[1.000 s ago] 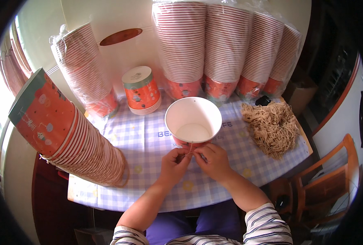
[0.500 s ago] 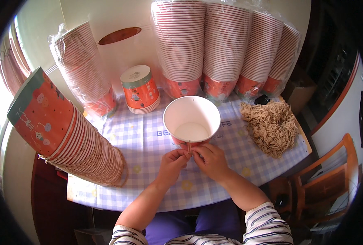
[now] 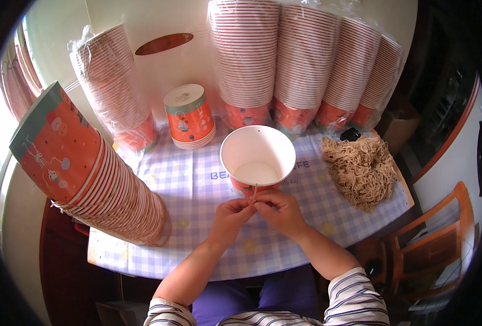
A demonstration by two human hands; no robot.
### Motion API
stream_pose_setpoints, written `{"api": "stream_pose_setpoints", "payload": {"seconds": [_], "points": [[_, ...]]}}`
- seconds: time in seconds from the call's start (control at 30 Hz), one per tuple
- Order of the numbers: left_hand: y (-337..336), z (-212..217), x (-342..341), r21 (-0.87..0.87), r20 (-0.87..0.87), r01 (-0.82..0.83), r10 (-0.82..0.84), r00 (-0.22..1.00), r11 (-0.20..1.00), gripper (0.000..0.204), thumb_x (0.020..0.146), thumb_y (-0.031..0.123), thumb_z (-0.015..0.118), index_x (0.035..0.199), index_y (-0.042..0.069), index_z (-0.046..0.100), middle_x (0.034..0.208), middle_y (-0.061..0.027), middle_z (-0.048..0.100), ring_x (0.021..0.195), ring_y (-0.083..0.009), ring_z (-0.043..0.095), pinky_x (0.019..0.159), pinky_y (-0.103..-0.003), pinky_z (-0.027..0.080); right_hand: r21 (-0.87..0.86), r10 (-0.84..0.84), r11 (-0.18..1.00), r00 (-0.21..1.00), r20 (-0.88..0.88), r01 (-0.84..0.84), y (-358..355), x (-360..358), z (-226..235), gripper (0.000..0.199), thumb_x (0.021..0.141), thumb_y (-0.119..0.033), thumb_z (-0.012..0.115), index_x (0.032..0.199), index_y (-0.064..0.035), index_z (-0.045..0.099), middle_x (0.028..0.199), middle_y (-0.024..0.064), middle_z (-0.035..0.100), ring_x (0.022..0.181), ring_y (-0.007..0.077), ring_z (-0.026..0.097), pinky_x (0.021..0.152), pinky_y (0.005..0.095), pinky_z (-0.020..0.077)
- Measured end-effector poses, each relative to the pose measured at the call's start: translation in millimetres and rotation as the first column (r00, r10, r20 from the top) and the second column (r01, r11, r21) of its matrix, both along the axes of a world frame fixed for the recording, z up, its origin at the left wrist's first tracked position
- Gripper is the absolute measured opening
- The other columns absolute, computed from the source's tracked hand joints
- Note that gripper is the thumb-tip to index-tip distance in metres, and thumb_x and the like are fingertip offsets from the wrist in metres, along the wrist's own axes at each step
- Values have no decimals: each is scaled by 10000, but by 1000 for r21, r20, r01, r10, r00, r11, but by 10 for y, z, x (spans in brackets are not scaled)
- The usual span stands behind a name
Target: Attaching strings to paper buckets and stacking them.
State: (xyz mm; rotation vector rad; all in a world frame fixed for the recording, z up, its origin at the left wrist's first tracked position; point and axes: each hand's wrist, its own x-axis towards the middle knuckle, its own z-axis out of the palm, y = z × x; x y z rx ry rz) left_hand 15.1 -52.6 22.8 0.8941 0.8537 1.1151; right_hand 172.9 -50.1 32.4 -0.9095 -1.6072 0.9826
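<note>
Both hands meet below the paper cup (image 3: 258, 157): left hand (image 3: 229, 217) and right hand (image 3: 280, 209) fingers pinch a thin string (image 3: 255, 192); wrapped orange cup stacks (image 3: 300, 60) stand behind.

Cup stacks (image 3: 116, 185) wall the left; cord pile (image 3: 363, 168) crowds the right.

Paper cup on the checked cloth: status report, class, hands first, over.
Left hand and right hand pinch a thin string at the cup's near rim. Open paper cup upright, empty. String pile lies apart, to the right.
</note>
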Motion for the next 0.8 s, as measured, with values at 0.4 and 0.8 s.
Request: {"api": "stream_pose_setpoints", "payload": {"seconds": [0.4, 0.8], "points": [[-23, 7, 56, 34, -83, -89, 92, 992, 995, 132, 822, 137, 664, 842, 7, 648, 688, 15, 567, 567, -45, 453, 505, -187, 335, -356, -67, 934, 971, -229, -19, -17, -24, 45, 142, 852, -117, 619, 953, -25, 659, 845, 17, 640, 735, 73, 549, 647, 220, 452], [-20, -6, 55, -58, -3, -68, 68, 998, 996, 87, 822, 96, 659, 819, 14, 631, 666, 10, 546, 521, -49, 425, 461, -182, 297, -507, -71, 839, 882, -465, -199, 29, 1, -75, 141, 845, -142, 632, 945, -51, 674, 799, 3, 632, 662, 60, 483, 602, 207, 399]]}}
